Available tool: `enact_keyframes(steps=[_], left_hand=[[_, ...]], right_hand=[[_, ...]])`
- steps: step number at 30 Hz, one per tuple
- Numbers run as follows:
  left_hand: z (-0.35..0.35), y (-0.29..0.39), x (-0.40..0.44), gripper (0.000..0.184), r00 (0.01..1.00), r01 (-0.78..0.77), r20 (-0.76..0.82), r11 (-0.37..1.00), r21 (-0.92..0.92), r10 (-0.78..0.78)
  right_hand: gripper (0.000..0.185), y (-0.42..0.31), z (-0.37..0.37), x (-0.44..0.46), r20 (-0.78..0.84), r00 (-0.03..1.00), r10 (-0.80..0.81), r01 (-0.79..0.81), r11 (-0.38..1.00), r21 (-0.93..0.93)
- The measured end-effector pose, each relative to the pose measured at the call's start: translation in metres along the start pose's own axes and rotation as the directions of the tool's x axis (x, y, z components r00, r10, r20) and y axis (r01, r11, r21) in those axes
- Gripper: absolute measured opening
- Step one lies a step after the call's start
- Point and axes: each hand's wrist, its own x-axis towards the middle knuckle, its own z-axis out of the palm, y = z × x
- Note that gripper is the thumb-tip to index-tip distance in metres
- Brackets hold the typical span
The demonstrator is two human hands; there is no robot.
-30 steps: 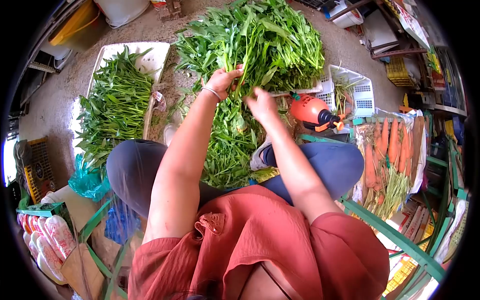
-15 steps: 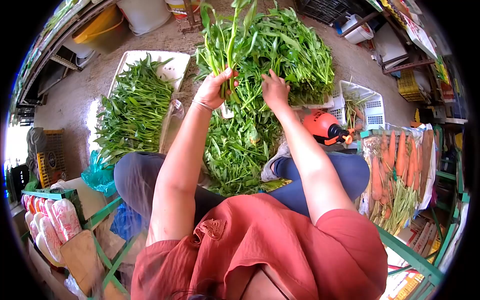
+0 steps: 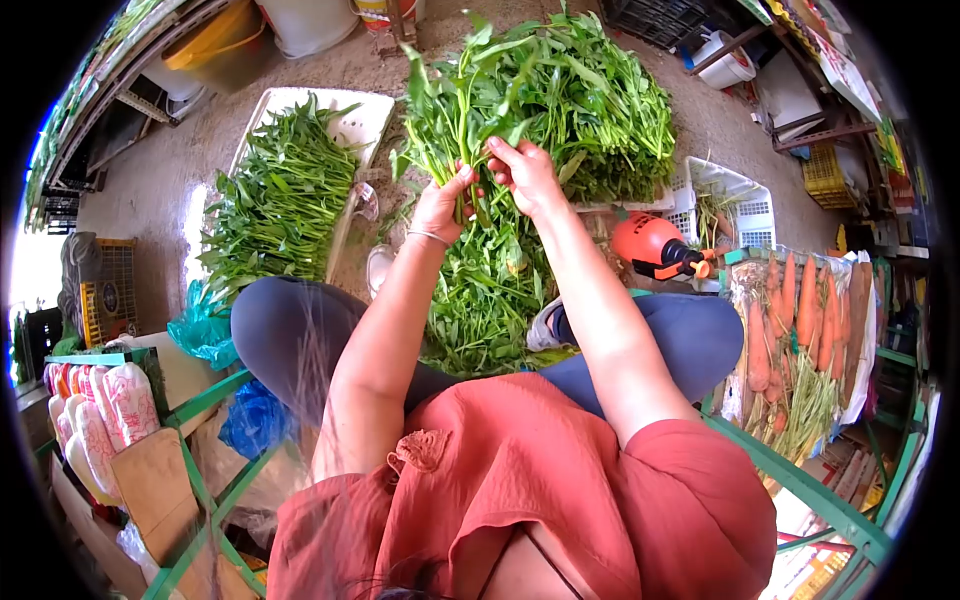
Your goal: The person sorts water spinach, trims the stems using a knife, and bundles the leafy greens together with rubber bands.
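My left hand (image 3: 442, 208) is closed round the lower stems of a bunch of water spinach (image 3: 460, 115), its leaves pointing away from me. Beside it, my right hand (image 3: 528, 180) has its fingers pinched at the right side of the same bunch; the exact stems between them are partly hidden. Behind and to the right lies a large heap of water spinach (image 3: 615, 105). Loose water spinach (image 3: 485, 300) covers the floor between my legs. More stems, laid side by side in a pile (image 3: 275, 215), rest on a white foam tray (image 3: 372, 115) at left.
An orange spray bottle (image 3: 648, 240) lies right of the heap, near a white plastic basket (image 3: 755, 215) holding scraps. Carrots (image 3: 806, 300) sit on a green-framed stand at right. Gloves (image 3: 130, 400) and a blue plastic bag (image 3: 252, 420) are at left. Buckets (image 3: 305, 25) stand at the back.
My right hand has come up and left from the heap to the bunch in my left hand. The left hand has shifted slightly down and right with the bunch.
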Motion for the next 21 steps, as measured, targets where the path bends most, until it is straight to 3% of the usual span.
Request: enact_keyframes(steps=[2, 4, 8, 9, 10, 12, 13, 14, 16, 17, 18, 21], left_hand=[[-0.004, -0.004, 0.002, 0.015, 0.998, -0.013, -0.057, 0.999, -0.03, 0.011], [-0.006, -0.008, 0.005, 0.015, 0.98, -0.056, -0.189, 0.998, 0.023, 0.059], [-0.008, -0.005, 0.003, 0.016, 0.974, -0.047, -0.218, 0.997, 0.069, 0.061], [-0.009, -0.01, 0.0, 0.018, 0.979, 0.006, -0.2, 0.983, 0.184, 0.032], [-0.011, -0.013, -0.002, 0.02, 0.983, 0.056, -0.182, 0.951, 0.305, 0.001], [-0.015, -0.018, 0.0, 0.023, 0.982, 0.07, -0.191, 0.95, 0.305, -0.011], [-0.016, -0.022, 0.0, 0.023, 0.983, 0.06, -0.185, 0.961, 0.272, -0.009], [-0.018, -0.023, 0.002, 0.023, 0.984, 0.043, -0.179, 0.97, 0.238, 0.0], [-0.012, -0.013, -0.002, 0.023, 0.983, 0.025, -0.183, 0.986, 0.166, 0.006], [-0.012, -0.014, -0.002, 0.023, 0.979, 0.027, -0.206, 0.983, 0.182, 0.011], [-0.009, -0.009, -0.003, 0.023, 0.974, 0.015, -0.224, 0.98, 0.199, 0.03], [-0.014, -0.024, -0.002, 0.023, 0.978, 0.038, -0.206, 0.951, 0.306, 0.028]], right_hand=[[0.011, 0.02, -0.007, -0.012, 0.049, 0.997, -0.064, 0.062, 0.998, 0.029], [0.01, 0.049, -0.01, -0.046, 0.02, 0.998, -0.065, 0.067, 0.981, -0.184], [0.013, 0.1, -0.029, -0.071, -0.035, 0.999, -0.033, 0.007, 0.823, -0.568], [0.019, 0.105, -0.038, -0.082, -0.161, 0.987, 0.018, -0.136, 0.633, -0.762], [0.025, 0.105, -0.046, -0.077, -0.082, 0.991, 0.109, -0.131, 0.59, -0.797], [0.026, 0.081, -0.051, -0.065, -0.194, 0.914, 0.357, -0.335, 0.392, -0.857], [0.026, 0.077, -0.055, -0.056, -0.155, 0.951, 0.267, -0.232, 0.287, -0.929], [0.024, 0.078, -0.056, -0.056, -0.167, 0.95, 0.264, -0.245, 0.299, -0.922], [0.022, 0.051, -0.042, -0.052, 0.045, 0.983, 0.176, 0.027, 0.103, -0.994], [0.019, 0.046, -0.038, -0.053, 0.027, 0.972, 0.234, 0.005, 0.094, -0.996], [0.02, 0.064, -0.033, -0.059, -0.082, 0.943, 0.324, -0.136, 0.145, -0.98], [0.019, 0.089, -0.026, -0.082, -0.061, 0.975, 0.212, -0.069, 0.033, -0.997]])
